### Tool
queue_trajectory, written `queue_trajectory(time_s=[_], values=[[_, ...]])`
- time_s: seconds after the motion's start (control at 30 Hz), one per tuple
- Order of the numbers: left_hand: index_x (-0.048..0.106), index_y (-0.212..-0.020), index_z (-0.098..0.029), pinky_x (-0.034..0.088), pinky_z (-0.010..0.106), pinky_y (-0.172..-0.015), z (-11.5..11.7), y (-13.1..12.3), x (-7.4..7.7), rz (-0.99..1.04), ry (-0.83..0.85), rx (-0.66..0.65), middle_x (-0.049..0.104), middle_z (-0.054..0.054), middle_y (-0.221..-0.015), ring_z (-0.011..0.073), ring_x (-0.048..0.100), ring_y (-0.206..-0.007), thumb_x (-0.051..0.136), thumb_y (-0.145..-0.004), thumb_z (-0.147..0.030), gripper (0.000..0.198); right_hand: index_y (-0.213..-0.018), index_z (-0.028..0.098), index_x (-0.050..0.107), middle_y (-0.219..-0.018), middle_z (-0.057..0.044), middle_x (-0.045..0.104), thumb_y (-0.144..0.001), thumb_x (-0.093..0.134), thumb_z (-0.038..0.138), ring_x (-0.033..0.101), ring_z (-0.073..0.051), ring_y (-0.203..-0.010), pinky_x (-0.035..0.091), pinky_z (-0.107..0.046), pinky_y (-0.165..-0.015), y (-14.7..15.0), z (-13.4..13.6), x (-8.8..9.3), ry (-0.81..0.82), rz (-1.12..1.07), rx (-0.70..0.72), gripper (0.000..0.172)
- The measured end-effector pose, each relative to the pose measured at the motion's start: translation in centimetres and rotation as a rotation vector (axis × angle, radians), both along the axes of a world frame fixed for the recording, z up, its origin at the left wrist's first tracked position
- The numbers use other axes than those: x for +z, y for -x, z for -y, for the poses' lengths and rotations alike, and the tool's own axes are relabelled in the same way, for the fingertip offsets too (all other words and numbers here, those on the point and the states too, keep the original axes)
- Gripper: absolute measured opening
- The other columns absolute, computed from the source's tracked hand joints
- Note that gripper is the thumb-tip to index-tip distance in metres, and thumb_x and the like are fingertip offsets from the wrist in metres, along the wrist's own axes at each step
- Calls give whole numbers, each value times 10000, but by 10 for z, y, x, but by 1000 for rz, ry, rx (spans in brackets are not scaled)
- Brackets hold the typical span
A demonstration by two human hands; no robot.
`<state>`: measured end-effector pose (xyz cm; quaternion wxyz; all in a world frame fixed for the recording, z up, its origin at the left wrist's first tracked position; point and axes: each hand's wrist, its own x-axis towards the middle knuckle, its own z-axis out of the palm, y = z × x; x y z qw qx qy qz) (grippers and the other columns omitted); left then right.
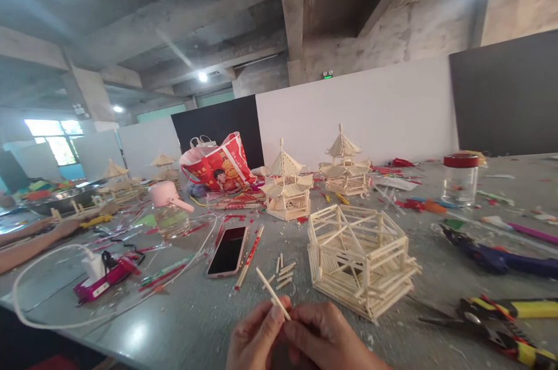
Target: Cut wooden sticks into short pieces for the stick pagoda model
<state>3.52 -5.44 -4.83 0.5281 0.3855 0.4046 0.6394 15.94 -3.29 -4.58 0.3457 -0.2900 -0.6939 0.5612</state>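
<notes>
On grey speckled table [196, 323]: hexagonal lattice frame [360, 259] of pale sticks, glossy black phone [227, 251], cut stick bits [282, 274]. At near edge, left hand [255, 341] and right hand [325, 341] fingertips together pinch thin round stick [272, 292], tilted.

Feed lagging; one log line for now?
left hand+right hand: pinch thin pale wooden stick | unroofed hexagonal stick frame: right, apart

Phone [226, 251], jar [460, 179], red bag [217, 164].

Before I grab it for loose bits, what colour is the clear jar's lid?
Red; the jar's lid shows best in the head view.
</notes>
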Motion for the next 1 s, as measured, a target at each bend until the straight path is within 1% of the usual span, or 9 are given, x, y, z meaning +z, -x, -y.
queue_trajectory(time_s=[0.1, 0.17, 0.3, 0.4, 0.47, 0.57, 0.67, 0.83, 1.0], values=[[690, -694, -147, 423, 225, -575, -3, 6, 5, -266, -74, 14, 591, 15, -573, 134, 532, -592, 677, -649, -351, 209, -643, 122, 487, -427, 32, 403, -768, 439, 607, 376, -54, -331, 261, -139, -316, 0, -1, -3, 86, -63, 6, 504], [670, -690, -150, 411, 211, -589, -3, 5, 10, -332, -62, 12, 585, 5, -602, 118, 521, -613, 623, -713, -338, 195, -672, 117, 507, -442, 34, 424, -775, 483, 546, 383, -50, -338, 289, -139, -325, -2, -1, -3, 86, -116, 29, 443], [635, -662, -136, 391, 205, -556, -6, -3, 19, -221, -44, -41, 564, 1, -616, 105, 511, -602, 615, -717, -306, 180, -759, 109, 557, -515, 25, 475, -771, 544, 435, 434, -61, -398, 344, -150, -361, -7, -1, -1, 53, -166, 35, 327], [615, -623, -122, 363, 206, -503, -9, -7, 25, -177, -19, -110, 542, 2, -585, 91, 487, -537, 610, -711, -277, 179, -751, 107, 566, -483, 25, 472, -778, 540, 389, 445, -69, -407, 349, -156, -379, -10, 0, 3, 81, -161, 9, 285], [608, -605, -117, 350, 208, -489, -9, -7, 28, -191, -14, -113, 528, 0, -564, 80, 468, -501, 602, -710, -259, 177, -736, 105, 569, -473, 18, 477, -767, 544, 373, 456, -78, -409, 356, -167, -386, -11, 1, 6, 151, -191, 31, 271], [606, -607, -117, 342, 212, -480, -8, -7, 31, -214, -14, -126, 496, -14, -518, 67, 441, -451, 591, -716, -260, 181, -717, 105, 579, -588, -17, 536, -754, 542, 376, 485, -89, -425, 366, -185, -379, -12, 1, 9, 291, -297, 97, 275], [592, -601, -122, 347, 221, -486, -8, -6, 28, -234, -19, -154, 455, -27, -464, 67, 427, -428, 575, -734, -289, 214, -747, 105, 598, -685, -34, 555, -771, 536, 406, 496, -84, -438, 356, -182, -362, -12, -1, 8, 390, -358, 133, 308], [591, -628, -130, 347, 217, -499, -8, -9, 24, -271, -30, -91, 455, -35, -489, 66, 438, -453, 589, -727, -308, 204, -794, 116, 596, -663, -14, 540, -779, 559, 423, 469, -63, -417, 348, -166, -355, -12, -4, 2, 434, -397, 162, 309], [546, -536, -138, 342, 216, -508, -7, -12, 27, -373, -88, -43, 433, -39, -449, 74, 439, -469, 578, -731, -332, 277, -765, 111, 588, -633, -7, 526, -793, 550, 413, 469, -62, -418, 352, -160, -360, -11, -5, 0, 409, -386, 141, 306]])
